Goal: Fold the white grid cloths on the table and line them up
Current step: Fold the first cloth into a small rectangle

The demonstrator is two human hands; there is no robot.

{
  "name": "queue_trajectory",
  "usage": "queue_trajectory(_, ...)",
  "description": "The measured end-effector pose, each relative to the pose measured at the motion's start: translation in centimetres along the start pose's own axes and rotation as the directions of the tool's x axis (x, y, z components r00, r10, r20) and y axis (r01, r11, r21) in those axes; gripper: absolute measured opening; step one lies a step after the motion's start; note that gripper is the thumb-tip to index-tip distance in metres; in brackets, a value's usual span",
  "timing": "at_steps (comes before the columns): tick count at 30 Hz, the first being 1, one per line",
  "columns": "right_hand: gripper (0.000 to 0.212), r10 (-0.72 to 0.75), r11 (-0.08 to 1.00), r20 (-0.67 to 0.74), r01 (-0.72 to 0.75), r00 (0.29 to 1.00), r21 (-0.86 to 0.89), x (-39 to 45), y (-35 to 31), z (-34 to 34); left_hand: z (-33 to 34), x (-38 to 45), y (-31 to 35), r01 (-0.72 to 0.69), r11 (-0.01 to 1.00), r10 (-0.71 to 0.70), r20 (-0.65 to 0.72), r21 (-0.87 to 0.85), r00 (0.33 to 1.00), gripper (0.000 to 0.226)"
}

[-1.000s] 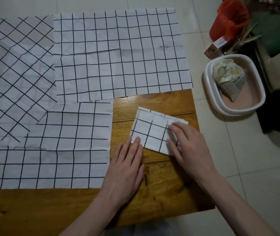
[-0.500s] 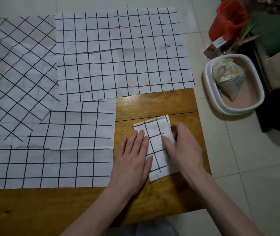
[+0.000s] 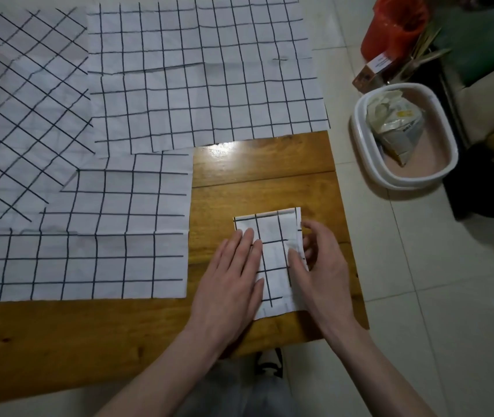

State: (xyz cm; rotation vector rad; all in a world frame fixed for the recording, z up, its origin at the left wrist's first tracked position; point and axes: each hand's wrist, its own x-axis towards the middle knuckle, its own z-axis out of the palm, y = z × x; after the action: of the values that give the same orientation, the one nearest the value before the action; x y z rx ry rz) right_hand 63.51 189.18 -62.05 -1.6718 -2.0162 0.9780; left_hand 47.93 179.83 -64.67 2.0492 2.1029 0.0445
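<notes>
A small folded white grid cloth lies on the wooden table near its front right corner, long side running away from me. My left hand presses flat on the cloth's left part with straight fingers. My right hand pinches its right edge, thumb on top and fingers curled at the side. Three unfolded grid cloths lie flat: one at the back, one turned diagonally at the left, one at the front left.
The table's right edge runs just past my right hand. On the tiled floor to the right stand a white tub holding a crumpled bag and a red bucket. A shoe shows below the front edge.
The folded cloth has turned from a slanted, wide lie to an upright one and slid nearer the front edge. Both hands moved with it.
</notes>
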Motion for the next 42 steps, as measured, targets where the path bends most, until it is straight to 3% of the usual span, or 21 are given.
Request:
queue_trajectory(5,0.044,-0.068,0.997,0.055,0.070,0.996,-0.042,-1.2,1.7,-1.0,0.6,-1.6,1.7,0.027,1.000,-0.027,-0.006,0.002,1.000,0.064)
queue_trajectory(8,0.047,-0.153,0.974,0.063,0.161,0.986,-0.157,-1.8,2.7,-1.5,1.0,-2.4,2.8,0.052,0.999,-0.052,0.001,0.013,0.999,0.064)
queue_trajectory(11,0.050,-0.339,0.835,0.074,0.337,0.938,-0.434,-2.0,4.0,-2.4,1.1,-2.3,3.8,0.080,0.997,-0.080,-0.013,0.011,0.997,0.064)
queue_trajectory(15,0.048,-0.462,0.709,0.275,0.537,0.843,-0.457,-2.4,5.7,-3.0,1.2,-1.6,4.7,0.079,0.997,-0.079,-0.020,-0.012,0.997,0.063)
queue_trajectory(22,0.048,-0.396,0.695,0.292,0.492,0.870,-0.525,-3.1,7.7,-3.9,1.6,0.1,6.0,0.019,0.997,-0.020,-0.001,-0.074,1.000,0.063)
queue_trajectory(33,0.047,-0.352,0.719,0.283,0.451,0.892,-0.529,-2.8,6.3,-4.3,0.9,-0.2,6.1,0.048,0.991,-0.053,-0.039,-0.122,0.998,0.062)
queue_trajectory(38,0.042,-0.428,0.749,0.204,0.472,0.880,-0.465,-2.5,2.2,-4.0,-1.8,-1.6,3.7,0.162,0.967,-0.181,-0.082,-0.198,0.980,0.059)
queue_trajectory(42,0.044,-0.490,0.748,0.219,0.536,0.844,-0.390,-1.9,-1.3,-2.3,-3.5,-3.3,0.3,0.246,0.947,-0.271,-0.105,-0.207,0.957,0.058)
